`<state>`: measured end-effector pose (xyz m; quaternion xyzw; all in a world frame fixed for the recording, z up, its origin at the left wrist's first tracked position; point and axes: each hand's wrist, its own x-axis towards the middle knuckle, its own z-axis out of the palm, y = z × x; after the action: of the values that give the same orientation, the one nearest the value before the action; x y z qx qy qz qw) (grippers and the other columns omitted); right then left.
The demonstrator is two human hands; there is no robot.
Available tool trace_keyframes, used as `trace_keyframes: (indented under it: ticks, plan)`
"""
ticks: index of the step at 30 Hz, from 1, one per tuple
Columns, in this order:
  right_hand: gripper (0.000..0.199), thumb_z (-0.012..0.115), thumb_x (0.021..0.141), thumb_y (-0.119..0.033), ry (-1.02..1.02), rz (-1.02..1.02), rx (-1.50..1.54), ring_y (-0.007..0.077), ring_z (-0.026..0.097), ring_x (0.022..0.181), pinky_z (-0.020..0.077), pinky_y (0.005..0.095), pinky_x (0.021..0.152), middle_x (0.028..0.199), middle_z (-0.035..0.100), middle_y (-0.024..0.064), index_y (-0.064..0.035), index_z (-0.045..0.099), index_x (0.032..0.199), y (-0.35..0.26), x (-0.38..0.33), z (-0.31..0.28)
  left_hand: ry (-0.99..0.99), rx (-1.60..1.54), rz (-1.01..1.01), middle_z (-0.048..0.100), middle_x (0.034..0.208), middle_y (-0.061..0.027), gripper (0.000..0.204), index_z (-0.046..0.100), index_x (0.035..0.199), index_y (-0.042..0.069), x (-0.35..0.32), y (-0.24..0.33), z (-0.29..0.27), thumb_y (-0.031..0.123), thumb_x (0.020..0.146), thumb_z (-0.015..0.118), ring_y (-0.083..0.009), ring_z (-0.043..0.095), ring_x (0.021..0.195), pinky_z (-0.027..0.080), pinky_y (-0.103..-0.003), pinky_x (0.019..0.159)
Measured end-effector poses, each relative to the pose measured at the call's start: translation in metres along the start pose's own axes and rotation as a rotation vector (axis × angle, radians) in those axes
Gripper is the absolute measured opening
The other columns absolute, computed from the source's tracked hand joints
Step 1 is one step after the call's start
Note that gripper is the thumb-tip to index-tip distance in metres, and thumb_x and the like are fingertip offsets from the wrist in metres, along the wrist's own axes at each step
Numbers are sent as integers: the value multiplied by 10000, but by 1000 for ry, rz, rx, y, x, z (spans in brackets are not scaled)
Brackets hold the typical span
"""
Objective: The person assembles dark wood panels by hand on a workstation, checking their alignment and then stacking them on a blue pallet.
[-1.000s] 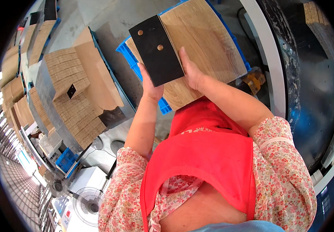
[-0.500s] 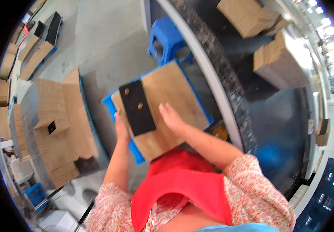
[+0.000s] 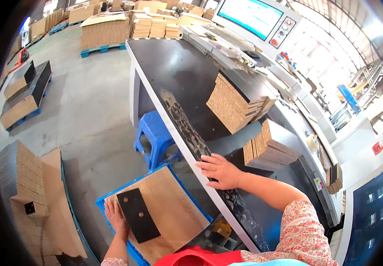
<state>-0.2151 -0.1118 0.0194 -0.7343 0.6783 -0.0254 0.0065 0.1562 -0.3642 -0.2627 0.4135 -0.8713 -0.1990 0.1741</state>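
Observation:
My left hand [image 3: 116,216] lies at the left edge of a black rectangular panel [image 3: 142,224] with two round holes, fingers stretched out. The panel rests flat on a wood-grain board [image 3: 174,201], which lies on a blue support [image 3: 170,168]. To the right, my right hand [image 3: 221,172] is over the worn, mottled edge strip [image 3: 187,133] of a dark machine table, its fingers apart and empty. Beyond that hand, two stacks of cut particle-board pieces stand on the table, a nearer stack [image 3: 269,148] and a farther stack [image 3: 233,104].
A blue plastic stool [image 3: 152,137] stands beside the table's pale side rail [image 3: 174,146]. At left sits a pallet load of stacked boards with a cardboard sheet [image 3: 54,177]. A control panel with a screen [image 3: 251,17] rises at the back. More board stacks [image 3: 105,33] stand farther off.
The view has swung up and right, showing more of the table and control panel. My right hand has left the black panel's side for the table edge. My left hand stays beside the panel.

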Motion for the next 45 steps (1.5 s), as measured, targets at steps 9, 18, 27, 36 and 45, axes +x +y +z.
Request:
trace_keyframes:
  ticks: [9, 18, 27, 36, 45]
  plan:
    - [370, 682, 819, -229, -4, 46, 90, 302, 353, 1448, 244, 502, 1174, 1537, 430, 105, -44, 634, 1136, 0, 7, 8, -21, 87, 1, 335, 1589, -171, 503, 421, 1471, 69, -7, -13, 8, 109, 971, 453, -390, 237, 1494, 176, -513, 1203]
    - [331, 634, 846, -243, -48, 73, 149, 280, 342, 1454, 226, 490, 1180, 1535, 437, 82, -75, 647, 1132, 6, 10, 6, 101, -14, 223, 359, 1556, -225, 575, 414, 1499, 62, 13, -10, -8, 297, 978, 356, -466, 357, 1404, 337, -555, 1111]
    - [328, 647, 845, -263, -43, 67, 225, 276, 355, 1451, 223, 489, 1183, 1530, 451, 71, -81, 665, 1117, 12, 6, 11, 21, -28, 100, 385, 1549, -198, 599, 424, 1490, 72, 23, -13, -8, 447, 1024, 391, -441, 394, 1389, 353, -544, 1119]
    - [257, 637, 890, -204, 90, 79, 320, 277, 417, 1407, 270, 494, 1156, 1489, 510, 55, -101, 683, 1121, 12, 8, 14, 65, 34, 138, 378, 1552, -199, 594, 418, 1493, 72, 70, 9, -12, 430, 1019, 395, -440, 386, 1393, 344, -544, 1123]
    - [279, 685, 826, -311, 359, -122, 36, 328, 445, 1343, 273, 617, 1095, 1406, 550, 64, -193, 686, 1078, 23, 16, 24, 57, 46, 138, 372, 1555, -200, 589, 411, 1496, 73, 101, 19, -1, 414, 1015, 399, -438, 377, 1398, 335, -544, 1127]
